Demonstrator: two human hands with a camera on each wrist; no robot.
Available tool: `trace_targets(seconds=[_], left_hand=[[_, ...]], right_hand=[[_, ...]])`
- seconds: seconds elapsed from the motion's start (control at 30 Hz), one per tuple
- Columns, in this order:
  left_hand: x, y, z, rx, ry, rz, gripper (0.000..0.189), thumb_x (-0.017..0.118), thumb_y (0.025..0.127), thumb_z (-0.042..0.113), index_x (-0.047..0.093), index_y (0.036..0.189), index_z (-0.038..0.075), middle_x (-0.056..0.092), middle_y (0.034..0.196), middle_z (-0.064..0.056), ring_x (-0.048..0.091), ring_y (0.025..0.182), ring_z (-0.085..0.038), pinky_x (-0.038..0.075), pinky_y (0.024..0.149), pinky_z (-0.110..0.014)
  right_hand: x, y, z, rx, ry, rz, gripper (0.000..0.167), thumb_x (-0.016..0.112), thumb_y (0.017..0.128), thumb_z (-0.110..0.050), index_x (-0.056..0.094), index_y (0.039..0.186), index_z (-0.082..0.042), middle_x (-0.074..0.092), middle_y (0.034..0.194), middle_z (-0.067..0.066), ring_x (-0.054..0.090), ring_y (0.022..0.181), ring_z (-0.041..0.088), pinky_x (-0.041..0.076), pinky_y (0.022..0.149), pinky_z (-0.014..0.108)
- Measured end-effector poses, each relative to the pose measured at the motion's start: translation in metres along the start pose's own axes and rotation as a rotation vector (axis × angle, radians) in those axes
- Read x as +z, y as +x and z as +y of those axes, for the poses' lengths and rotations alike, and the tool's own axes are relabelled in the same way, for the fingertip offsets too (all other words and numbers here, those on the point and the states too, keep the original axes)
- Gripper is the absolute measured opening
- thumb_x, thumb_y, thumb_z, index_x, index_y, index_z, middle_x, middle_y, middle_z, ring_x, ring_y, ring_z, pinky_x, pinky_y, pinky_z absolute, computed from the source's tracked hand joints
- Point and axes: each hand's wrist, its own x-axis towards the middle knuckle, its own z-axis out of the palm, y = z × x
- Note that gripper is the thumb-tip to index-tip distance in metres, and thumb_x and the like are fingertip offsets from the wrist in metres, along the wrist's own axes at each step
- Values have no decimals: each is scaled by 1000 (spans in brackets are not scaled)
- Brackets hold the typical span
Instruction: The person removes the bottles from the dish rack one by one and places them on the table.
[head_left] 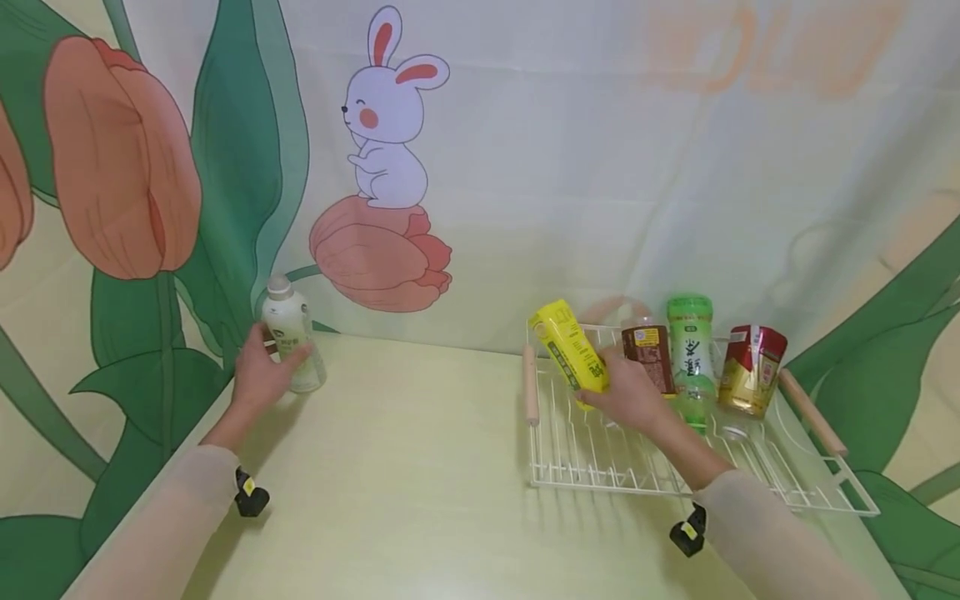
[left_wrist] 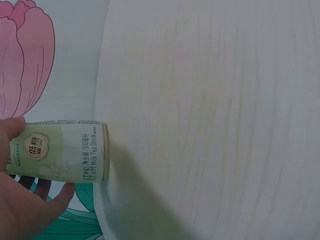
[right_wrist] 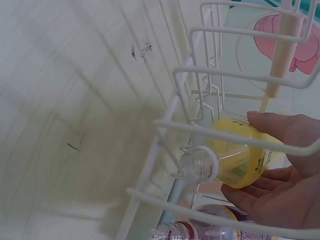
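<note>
My left hand [head_left: 258, 371] grips a pale green-white milk tea bottle [head_left: 287, 315] that stands upright at the table's back left. Its lower part, with "Milk Tea Drink" on the label, fills the left of the left wrist view, fingers and thumb on either side. On the other side, my right hand [head_left: 633, 393] holds a yellow-labelled bottle [head_left: 566, 343] tilted, base up, over the left part of a white wire rack [head_left: 600, 483]. The right wrist view shows this bottle's clear threaded neck [right_wrist: 197, 166] pointing down among the wires.
Beside the yellow bottle, a brown-labelled bottle [head_left: 648, 357], a green bottle [head_left: 690, 342] and a red-and-gold bottle [head_left: 752, 375] lean neck-down in the rack. Wooden handles [head_left: 531, 387] flank it. A printed cloth [head_left: 517, 167] hangs behind the pale table [head_left: 405, 467].
</note>
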Motion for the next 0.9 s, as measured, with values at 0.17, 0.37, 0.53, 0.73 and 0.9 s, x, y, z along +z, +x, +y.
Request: trace_targets(seconds=[0.17, 0.37, 0.53, 0.73, 0.9], left_hand=[[-2, 1, 3, -38, 16, -21, 77, 70, 103, 35, 31, 156, -4, 44, 155, -31, 45, 141, -52, 42, 110, -70], [-3, 3, 1, -46, 40, -66, 82, 70, 103, 34, 24, 160, -4, 41, 154, -34, 45, 140, -56, 42, 110, -70], [1, 2, -10, -44, 33, -143, 79, 66, 106, 33, 23, 157, -10, 41, 151, -38, 46, 137, -57, 44, 109, -68], [0, -7, -22, -125, 54, -223, 89, 63, 106, 40, 17, 156, -18, 36, 151, -44, 43, 138, -59, 46, 108, -66], [-16, -11, 5, -129, 105, -225, 103, 62, 105, 47, 5, 157, -21, 28, 153, -50, 36, 140, -63, 39, 111, -71]], right_hand=[[-3, -2, 1, 15, 5, -9, 67, 86, 91, -26, 49, 138, 5, 67, 119, 27, 67, 88, 30, 58, 66, 36], [-6, -2, 3, 25, 18, -49, 68, 83, 94, -31, 46, 139, 4, 67, 121, 28, 66, 85, 30, 56, 62, 33], [-6, -5, 5, 28, 11, -41, 66, 82, 95, -32, 48, 138, 4, 68, 118, 27, 65, 83, 29, 54, 61, 33], [-9, -12, 2, -23, 2, 24, 65, 85, 92, -33, 54, 135, 5, 69, 115, 23, 64, 84, 27, 54, 65, 34], [-23, -20, -10, -70, 8, 88, 67, 87, 90, -35, 57, 135, 5, 72, 115, 23, 66, 86, 28, 57, 67, 37]])
